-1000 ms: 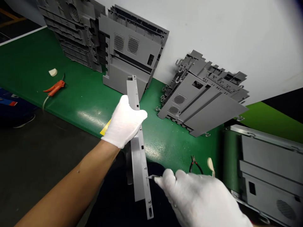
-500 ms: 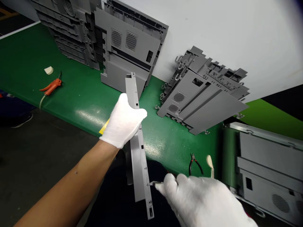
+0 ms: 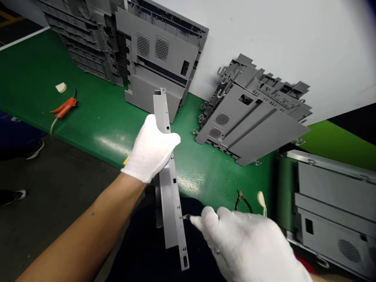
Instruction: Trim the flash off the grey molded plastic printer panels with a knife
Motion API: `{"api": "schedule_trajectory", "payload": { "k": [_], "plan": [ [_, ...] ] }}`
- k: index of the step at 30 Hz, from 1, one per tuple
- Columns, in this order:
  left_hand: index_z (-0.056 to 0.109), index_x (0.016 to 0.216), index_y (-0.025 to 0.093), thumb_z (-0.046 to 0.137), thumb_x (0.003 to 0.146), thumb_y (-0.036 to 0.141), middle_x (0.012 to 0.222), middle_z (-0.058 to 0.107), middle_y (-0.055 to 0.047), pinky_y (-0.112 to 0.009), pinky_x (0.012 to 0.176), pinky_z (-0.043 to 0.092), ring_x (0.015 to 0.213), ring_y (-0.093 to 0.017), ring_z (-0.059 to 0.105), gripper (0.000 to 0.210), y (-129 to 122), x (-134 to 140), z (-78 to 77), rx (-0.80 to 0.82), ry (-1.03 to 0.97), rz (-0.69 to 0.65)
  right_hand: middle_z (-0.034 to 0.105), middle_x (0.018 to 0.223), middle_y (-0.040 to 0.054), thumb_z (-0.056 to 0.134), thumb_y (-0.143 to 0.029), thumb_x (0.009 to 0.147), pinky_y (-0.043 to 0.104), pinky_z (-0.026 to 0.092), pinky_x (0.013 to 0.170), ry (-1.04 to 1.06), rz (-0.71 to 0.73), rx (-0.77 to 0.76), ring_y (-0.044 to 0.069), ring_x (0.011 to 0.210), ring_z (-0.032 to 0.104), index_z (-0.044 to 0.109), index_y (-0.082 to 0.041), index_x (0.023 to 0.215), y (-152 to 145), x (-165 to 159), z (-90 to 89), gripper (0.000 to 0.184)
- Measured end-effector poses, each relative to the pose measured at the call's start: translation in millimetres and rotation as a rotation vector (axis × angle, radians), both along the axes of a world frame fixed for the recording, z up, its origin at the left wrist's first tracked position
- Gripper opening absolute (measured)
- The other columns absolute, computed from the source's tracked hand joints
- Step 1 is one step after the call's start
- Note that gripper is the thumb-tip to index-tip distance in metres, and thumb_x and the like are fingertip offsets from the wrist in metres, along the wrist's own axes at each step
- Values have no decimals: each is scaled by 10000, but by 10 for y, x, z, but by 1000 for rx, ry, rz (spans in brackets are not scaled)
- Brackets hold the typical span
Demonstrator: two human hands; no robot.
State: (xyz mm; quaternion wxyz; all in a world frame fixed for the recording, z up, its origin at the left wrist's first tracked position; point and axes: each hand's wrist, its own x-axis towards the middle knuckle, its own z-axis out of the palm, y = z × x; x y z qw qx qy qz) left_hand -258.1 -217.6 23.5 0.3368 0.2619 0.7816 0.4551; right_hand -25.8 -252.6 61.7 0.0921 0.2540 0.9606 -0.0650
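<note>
My left hand [image 3: 152,150], in a white glove, is wrapped round the middle of a long grey plastic panel [image 3: 170,203] held edge-up, its narrow side with small square holes facing me. In its white glove, my right hand [image 3: 243,241] is closed on a slim craft knife [image 3: 185,217]; its handle is mostly hidden in the fingers. The pointed blade meets the panel's narrow edge in the lower half, below the left hand. Just beyond the right hand, red-handled side cutters [image 3: 241,199] lie on the green bench [image 3: 102,125].
An orange air blow gun [image 3: 65,107] lies at left. Grey panels [image 3: 164,58] lean on the white wall, and another stack [image 3: 252,117] stands to the right. A conveyor [image 3: 284,192] carries more panels at far right. A cream-coloured piece [image 3: 261,199] lies near the cutters. A person's shoe [image 3: 37,149] shows at left.
My right hand and the knife have moved a little up along the panel's edge. The left hand and panel have shifted slightly left. Another shoe has come into view at left.
</note>
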Motion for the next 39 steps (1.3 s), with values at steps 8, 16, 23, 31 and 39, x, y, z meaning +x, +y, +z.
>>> {"api": "schedule_trajectory", "payload": {
  "k": [8, 16, 23, 31, 39],
  "plan": [
    [514, 890, 237, 637, 657, 189, 747, 604, -16, -340, 536, 424, 616, -197, 572, 268, 13, 16, 26, -5, 70, -17, 597, 595, -6, 430, -350, 1036, 326, 235, 424, -29, 57, 65, 172, 457, 580, 572, -236, 881, -6, 20, 58, 239],
    [483, 881, 247, 627, 660, 195, 753, 589, 0, -319, 509, 416, 589, -174, 546, 269, 13, 1, 32, -38, 64, -35, 607, 624, -6, 424, -351, 1024, 325, 261, 426, -67, 74, 4, 169, 465, 581, 568, -247, 892, 5, 30, 84, 222],
    [477, 882, 246, 639, 655, 184, 733, 564, -13, -345, 524, 378, 577, -182, 516, 285, 10, 4, 34, -21, -10, -16, 593, 592, 3, 455, -414, 1014, 311, 250, 441, -48, -11, -152, 161, 469, 548, 579, -257, 845, -18, 97, 79, 262],
    [495, 886, 242, 655, 647, 175, 738, 555, -13, -362, 599, 407, 647, -203, 531, 296, 2, -2, 35, 34, -31, -15, 328, 591, -67, 495, -659, 935, 238, 269, 483, 322, -660, -906, 100, 546, 317, 313, -232, 658, 83, -206, -105, 541],
    [516, 1198, 228, 743, 689, 346, 1082, 637, -107, -442, 801, 511, 922, -290, 622, 570, 38, -185, -66, 79, 62, 47, 309, 586, -91, 795, -518, 732, 229, 238, 503, 114, -665, -1294, 88, 585, 306, 364, -214, 648, 20, -326, -188, 533]
  ]
}}
